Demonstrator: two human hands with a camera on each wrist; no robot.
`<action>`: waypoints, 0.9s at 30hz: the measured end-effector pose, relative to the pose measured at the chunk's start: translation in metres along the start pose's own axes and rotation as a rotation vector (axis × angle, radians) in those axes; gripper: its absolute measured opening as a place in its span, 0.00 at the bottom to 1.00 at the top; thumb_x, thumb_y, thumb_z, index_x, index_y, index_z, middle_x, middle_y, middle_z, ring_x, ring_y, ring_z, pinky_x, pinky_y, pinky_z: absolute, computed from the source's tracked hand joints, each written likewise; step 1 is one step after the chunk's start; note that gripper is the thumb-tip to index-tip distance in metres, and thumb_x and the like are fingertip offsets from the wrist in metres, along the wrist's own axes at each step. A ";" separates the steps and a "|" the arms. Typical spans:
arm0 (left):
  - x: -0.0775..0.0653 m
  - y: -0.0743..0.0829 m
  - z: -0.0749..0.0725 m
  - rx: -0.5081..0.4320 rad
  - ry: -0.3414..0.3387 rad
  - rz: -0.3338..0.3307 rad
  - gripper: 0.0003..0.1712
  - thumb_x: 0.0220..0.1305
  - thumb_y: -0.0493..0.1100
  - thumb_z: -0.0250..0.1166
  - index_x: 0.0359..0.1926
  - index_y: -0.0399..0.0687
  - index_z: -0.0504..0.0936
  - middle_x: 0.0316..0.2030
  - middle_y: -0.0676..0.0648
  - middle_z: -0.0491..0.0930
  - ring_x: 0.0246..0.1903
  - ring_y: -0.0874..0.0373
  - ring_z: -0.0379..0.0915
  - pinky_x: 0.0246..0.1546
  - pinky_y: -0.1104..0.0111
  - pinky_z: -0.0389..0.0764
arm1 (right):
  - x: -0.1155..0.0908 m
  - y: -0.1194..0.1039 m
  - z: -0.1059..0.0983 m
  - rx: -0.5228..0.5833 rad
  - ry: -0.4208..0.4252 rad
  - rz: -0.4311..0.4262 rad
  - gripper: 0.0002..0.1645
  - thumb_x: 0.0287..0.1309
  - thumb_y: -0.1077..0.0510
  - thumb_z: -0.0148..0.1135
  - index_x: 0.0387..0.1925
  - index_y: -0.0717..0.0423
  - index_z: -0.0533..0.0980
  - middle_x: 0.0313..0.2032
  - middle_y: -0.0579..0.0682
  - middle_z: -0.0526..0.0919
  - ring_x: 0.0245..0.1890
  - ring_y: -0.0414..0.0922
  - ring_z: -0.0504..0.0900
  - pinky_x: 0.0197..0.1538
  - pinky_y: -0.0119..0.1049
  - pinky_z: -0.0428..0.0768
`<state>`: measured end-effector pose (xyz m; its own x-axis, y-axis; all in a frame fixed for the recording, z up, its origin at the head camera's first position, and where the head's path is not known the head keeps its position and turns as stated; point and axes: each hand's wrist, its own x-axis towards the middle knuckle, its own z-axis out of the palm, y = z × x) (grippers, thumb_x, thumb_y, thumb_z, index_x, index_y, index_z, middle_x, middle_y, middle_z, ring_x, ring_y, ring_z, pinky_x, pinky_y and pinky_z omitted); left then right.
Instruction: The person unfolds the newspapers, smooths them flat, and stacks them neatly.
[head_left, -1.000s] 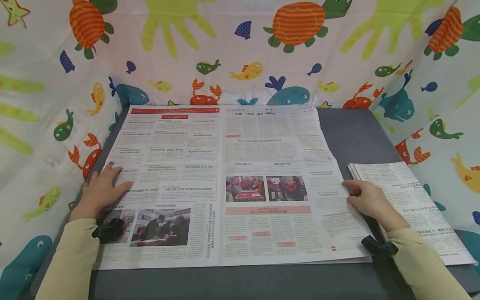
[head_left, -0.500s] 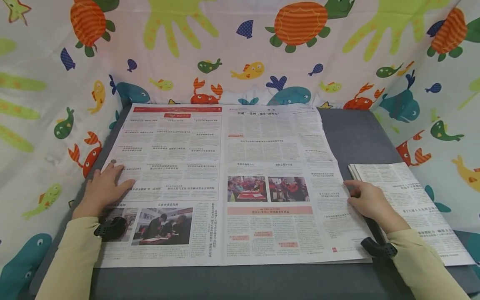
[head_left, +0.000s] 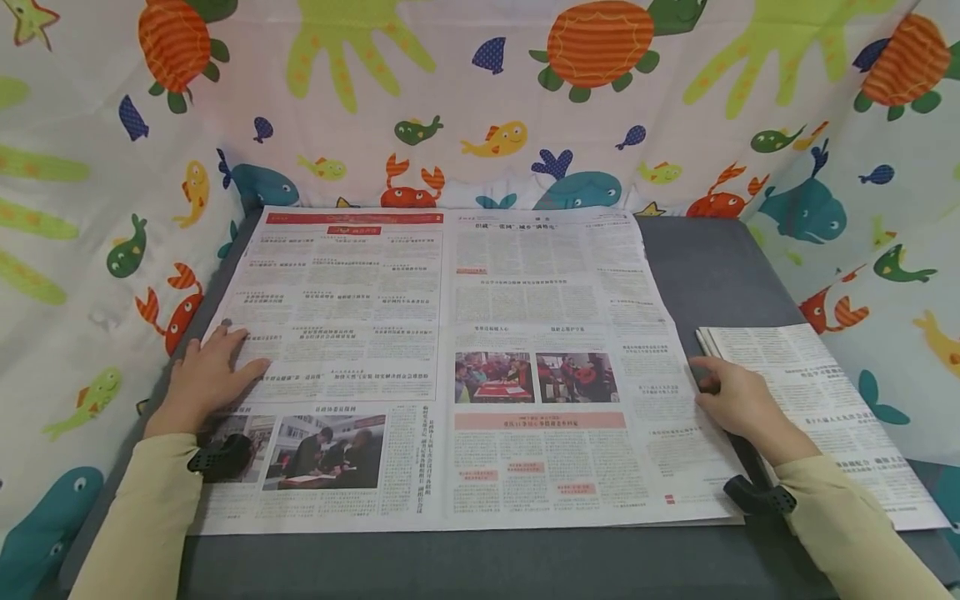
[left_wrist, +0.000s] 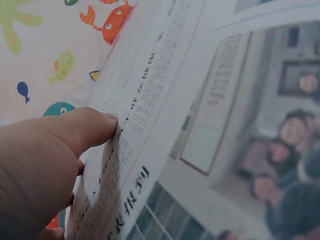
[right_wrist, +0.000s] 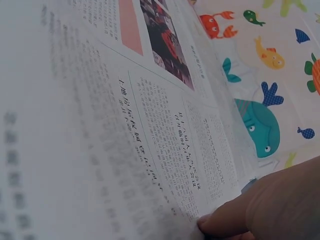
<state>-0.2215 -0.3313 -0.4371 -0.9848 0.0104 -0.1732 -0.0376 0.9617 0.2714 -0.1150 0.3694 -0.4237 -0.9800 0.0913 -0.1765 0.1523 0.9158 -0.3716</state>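
Across a grey table (head_left: pixel 465 567), head view: a spread newspaper (head_left: pixel 540 300) lies flat between a person's two hands. Left hand (head_left: pixel 201 379) rests spread on its left edge, thumb out toward the printed columns. Right hand (head_left: pixel 741 408) at the right edge, thumb and forefinger pinching the paper's margin; its other fingers are tucked out of sight. Just right of that hand, a folded paper stack (head_left: pixel 825 408), its near left part covered by the wrist. Dark band (head_left: pixel 221 458) on the left wrist hides part of a printed photo. Small print too fine to read.

Left wrist view: thumb (left_wrist: pixel 97 129) lies on the page by its edge; remaining fingers mostly hidden beneath it. Large printed photo (left_wrist: pixel 260 150) soft and cut off at the right.

Right wrist view: thumb tip at the sheet's border, fingers behind barely showing. Nearest print badly blurred; patterned cloth (right_wrist: pixel 285 85) beyond.
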 end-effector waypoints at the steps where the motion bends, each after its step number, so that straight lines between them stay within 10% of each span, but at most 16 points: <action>1: 0.000 0.000 0.000 -0.001 0.000 0.001 0.48 0.69 0.63 0.59 0.75 0.34 0.58 0.76 0.23 0.48 0.70 0.12 0.38 0.62 0.19 0.44 | 0.000 0.000 0.000 0.000 0.005 0.002 0.34 0.55 0.68 0.65 0.64 0.73 0.69 0.44 0.72 0.83 0.38 0.61 0.84 0.35 0.50 0.81; 9: -0.001 -0.001 0.001 -0.013 0.001 -0.003 0.49 0.69 0.64 0.58 0.76 0.34 0.57 0.76 0.23 0.48 0.71 0.13 0.37 0.62 0.19 0.43 | 0.005 -0.004 0.000 0.030 -0.011 0.044 0.41 0.59 0.57 0.66 0.69 0.71 0.64 0.56 0.78 0.76 0.49 0.70 0.81 0.43 0.59 0.82; 27: -0.002 0.000 0.001 -0.003 0.010 -0.001 0.48 0.69 0.63 0.58 0.76 0.34 0.57 0.76 0.23 0.47 0.70 0.12 0.37 0.63 0.19 0.43 | 0.003 -0.003 0.008 0.051 0.024 0.046 0.46 0.50 0.66 0.69 0.70 0.71 0.61 0.57 0.79 0.74 0.48 0.70 0.80 0.45 0.61 0.81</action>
<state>-0.2194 -0.3308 -0.4375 -0.9864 0.0073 -0.1643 -0.0386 0.9609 0.2743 -0.1178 0.3641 -0.4302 -0.9745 0.1430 -0.1729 0.2032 0.8893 -0.4096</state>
